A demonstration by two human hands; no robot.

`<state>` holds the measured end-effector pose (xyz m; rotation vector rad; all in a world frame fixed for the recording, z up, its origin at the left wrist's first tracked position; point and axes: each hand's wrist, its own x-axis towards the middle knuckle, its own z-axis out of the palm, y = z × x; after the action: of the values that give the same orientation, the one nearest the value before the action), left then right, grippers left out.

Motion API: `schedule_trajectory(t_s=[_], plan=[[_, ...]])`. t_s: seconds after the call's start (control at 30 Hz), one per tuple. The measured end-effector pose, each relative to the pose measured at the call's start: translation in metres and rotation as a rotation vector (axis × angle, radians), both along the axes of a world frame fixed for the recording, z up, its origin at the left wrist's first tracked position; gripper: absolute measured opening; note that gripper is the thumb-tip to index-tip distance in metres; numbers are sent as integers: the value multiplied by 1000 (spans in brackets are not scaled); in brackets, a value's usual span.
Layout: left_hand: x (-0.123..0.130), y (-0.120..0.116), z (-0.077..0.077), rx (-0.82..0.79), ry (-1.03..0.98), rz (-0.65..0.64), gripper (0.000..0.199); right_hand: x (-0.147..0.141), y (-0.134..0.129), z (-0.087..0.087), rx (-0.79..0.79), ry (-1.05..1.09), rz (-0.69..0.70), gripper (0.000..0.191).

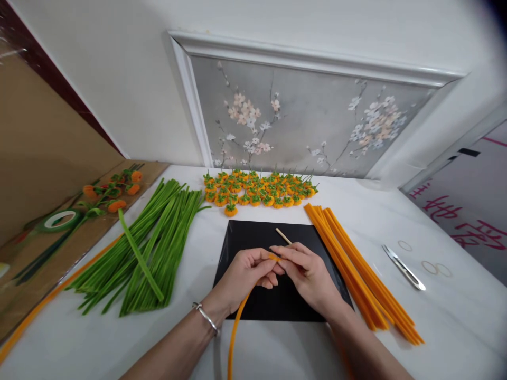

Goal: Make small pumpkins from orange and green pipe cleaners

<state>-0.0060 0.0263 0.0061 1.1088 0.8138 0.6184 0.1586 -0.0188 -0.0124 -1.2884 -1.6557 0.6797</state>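
Observation:
My left hand and my right hand meet in front of me, fingertips pinched on an orange pipe cleaner. Its long tail curves down from between my hands toward the bottom edge. Just beyond my right fingers a thin wooden stick pokes out; I cannot tell whether it is held or lies on the mat. Beneath both hands is a black mat. The part of the pipe cleaner at my fingertips is mostly covered.
Green pipe cleaners lie in a pile at left, orange pipe cleaners at right. Many small orange pumpkin-like pieces stand at the back. Small scissors and rubber bands lie far right; green tape sits on cardboard.

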Motion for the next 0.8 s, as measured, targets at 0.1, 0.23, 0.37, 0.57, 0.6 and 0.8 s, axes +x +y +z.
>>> schedule_trajectory(t_s=[0.1, 0.23, 0.37, 0.57, 0.6, 0.8], plan=[[-2, 1, 0, 22, 45, -22, 15, 2, -2, 1, 58, -220, 90, 43], [-1, 0, 0, -8, 95, -13, 10, 2, -4, 0, 109, -412, 130, 53], [1, 0, -1, -62, 110, 10, 11, 0, -5, 1, 124, -447, 131, 50], [1, 2, -2, -100, 141, 8, 10, 0, -4, 2, 77, -479, 96, 36], [0, 2, -1, -91, 156, -2, 10, 0, -4, 2, 65, -472, 83, 32], [-1, 1, 0, 22, 168, -21, 17, 4, -4, 1, 64, -309, 26, 26]])
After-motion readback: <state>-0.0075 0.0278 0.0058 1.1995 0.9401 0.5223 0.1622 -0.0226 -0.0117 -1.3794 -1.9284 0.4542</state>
